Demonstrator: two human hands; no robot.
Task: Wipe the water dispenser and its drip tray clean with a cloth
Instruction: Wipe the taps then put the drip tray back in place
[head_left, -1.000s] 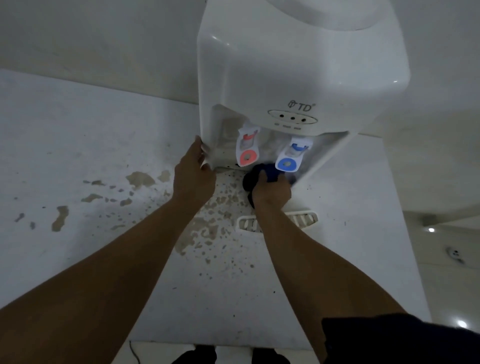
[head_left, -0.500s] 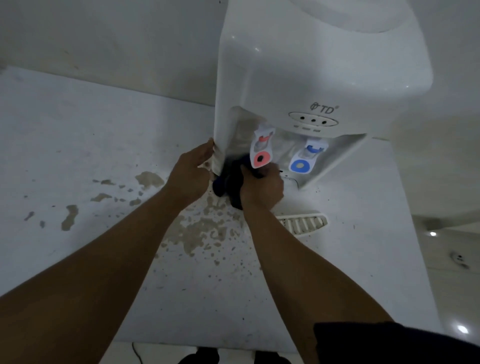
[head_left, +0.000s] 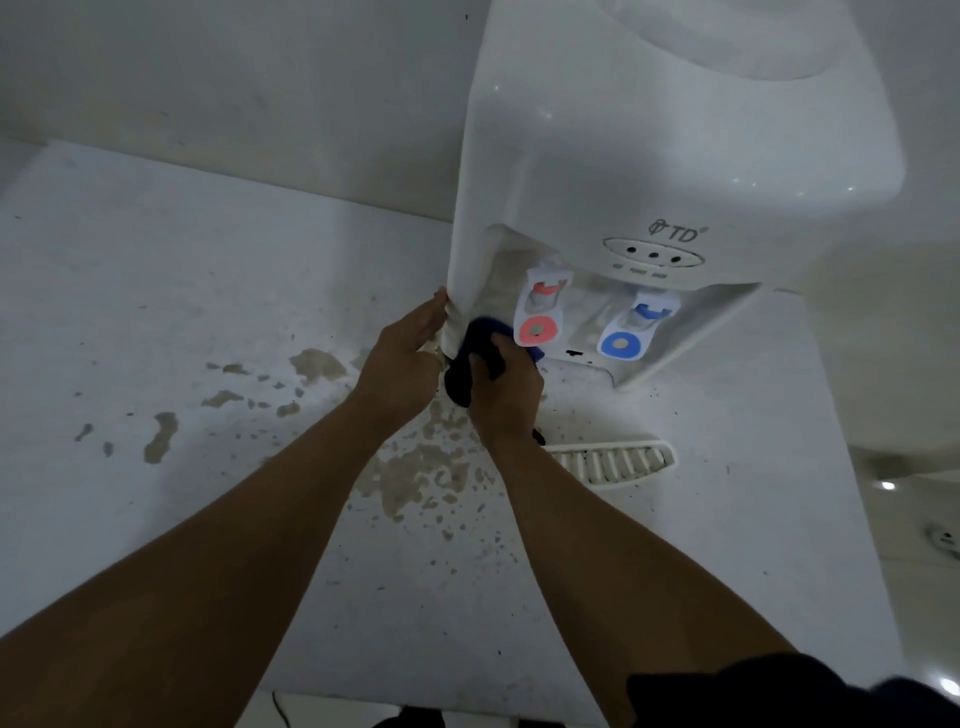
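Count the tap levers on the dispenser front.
2. The red tap lever hangs on the left, just above the dark cloth; the blue tap lever hangs to its right. None seems hidden.

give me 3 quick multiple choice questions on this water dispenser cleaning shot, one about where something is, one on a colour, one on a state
1. Where does the drip tray lie?
A. slotted in under the taps
B. on the table, out in front of the water dispenser
C. in the left hand

2. What colour is the tap nearest the cloth?
A. red
B. green
C. yellow

3. What is the right hand doing?
A. hanging idle
B. pressing the blue tap
C. gripping the cloth

Key: 1 B, tray sits on the tabletop; 2 A, red disc beside cloth; 3 C, fingers curl round cloth.
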